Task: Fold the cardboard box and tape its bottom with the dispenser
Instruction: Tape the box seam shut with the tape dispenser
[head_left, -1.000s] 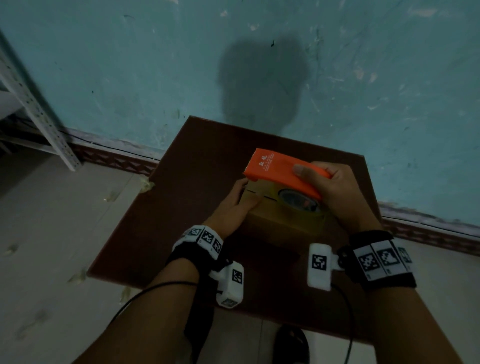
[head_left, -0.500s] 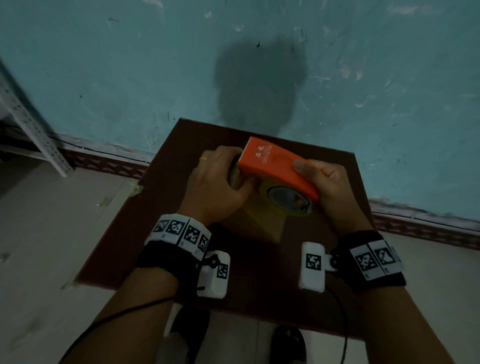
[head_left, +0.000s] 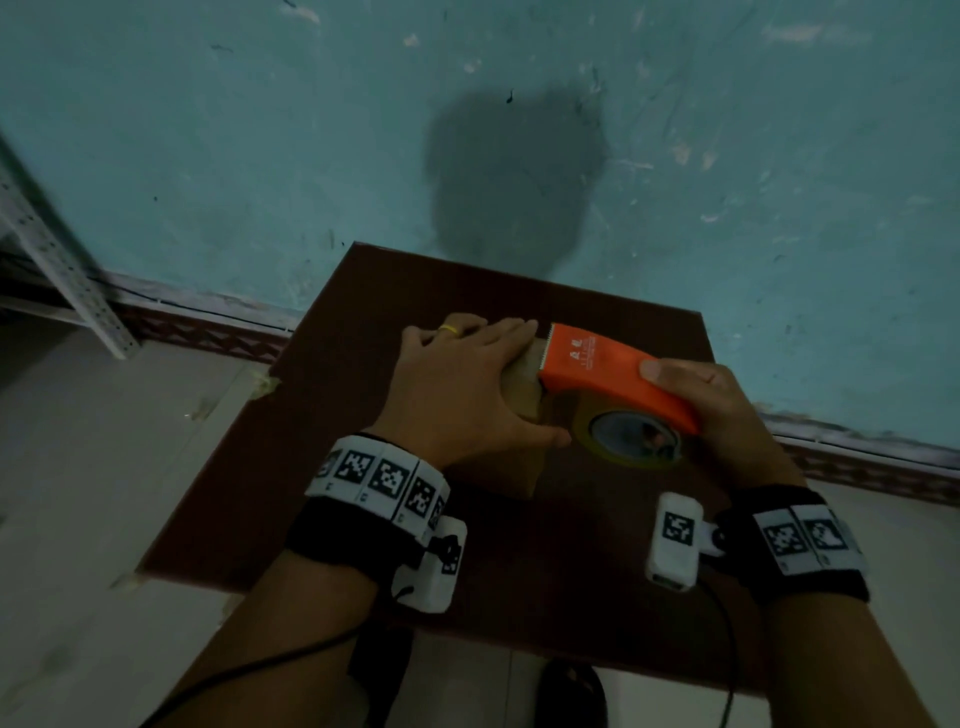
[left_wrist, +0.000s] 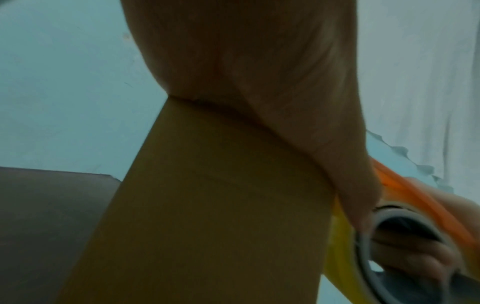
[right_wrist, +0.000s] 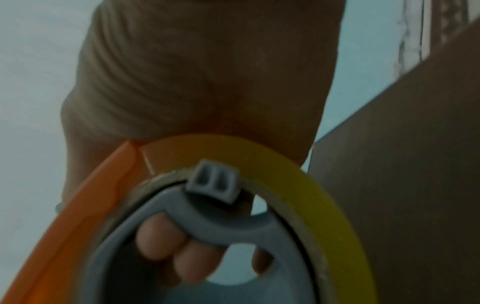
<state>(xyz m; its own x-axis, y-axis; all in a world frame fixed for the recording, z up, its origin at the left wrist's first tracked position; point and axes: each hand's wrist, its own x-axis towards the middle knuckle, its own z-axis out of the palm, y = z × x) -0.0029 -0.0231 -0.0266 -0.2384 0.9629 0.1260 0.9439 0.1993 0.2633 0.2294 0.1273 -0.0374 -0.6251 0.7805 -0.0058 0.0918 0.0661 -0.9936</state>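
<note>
- Nearest in the head view, both wrists carry black bands with white checkered markers and small white camera units, cables trailing back off the near edge of the dark brown surface (head_left: 218, 499).
- The left hand (head_left: 457, 389) lies flat, palm down, on top of the cardboard box (head_left: 524, 384), fingers straight and spread toward the far edge; a yellow ring sits on one finger. The left wrist view shows the palm pressed against the tan cardboard (left_wrist: 207, 205).
- The cardboard box stands near the middle of the surface, mostly hidden under the left hand and the dispenser; only a tan strip shows between them.
- The right hand (head_left: 717, 410) is wrapped round the orange tape dispenser (head_left: 608, 374), thumb lying on its top shell. In the right wrist view the fingers (right_wrist: 166, 242) curl through the grey hub of the tape roll (right_wrist: 311, 195), whose yellowish tape rings the hub.
- The dispenser tilts up to the left, its toothed front edge over the box top, just beside the left hand's fingertips; whether the blade touches the cardboard I cannot tell.
- Beyond the far edge rises a scuffed teal wall (head_left: 260, 156) bearing a dark shadow.
- A white perforated metal upright (head_left: 57, 270) stands at the far left.
</note>
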